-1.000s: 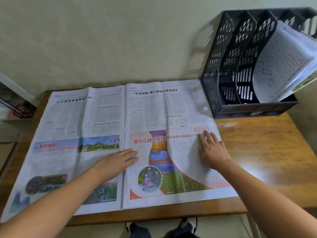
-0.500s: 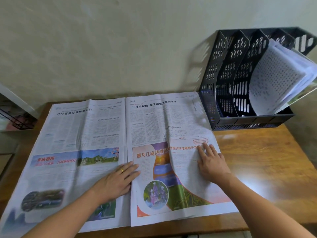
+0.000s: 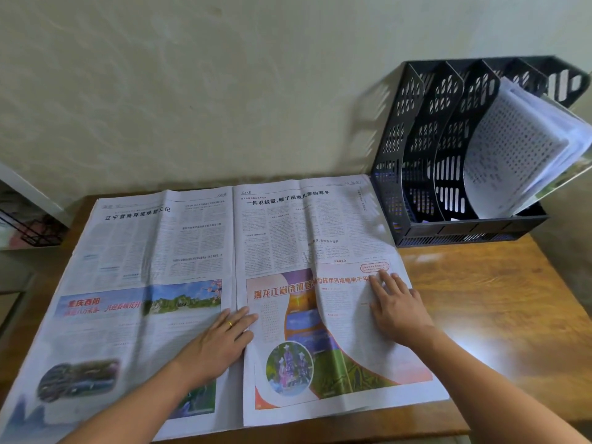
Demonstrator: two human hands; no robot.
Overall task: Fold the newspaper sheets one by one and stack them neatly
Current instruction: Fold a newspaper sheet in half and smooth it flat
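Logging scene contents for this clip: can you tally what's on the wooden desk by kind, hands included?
Open newspaper spread: 1
Black file rack: 1
Bundle of printed papers in the rack: 1
Hands flat on the newspaper: 2, left hand near the centre crease, right hand on the right page
Total: 5

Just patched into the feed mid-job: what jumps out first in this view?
A large open newspaper covers most of the wooden table, with colourful adverts on its lower half. The left hand lies flat by the centre crease and the right hand lies flat on the right page. At the back right, a black file rack holds curling printed sheets.
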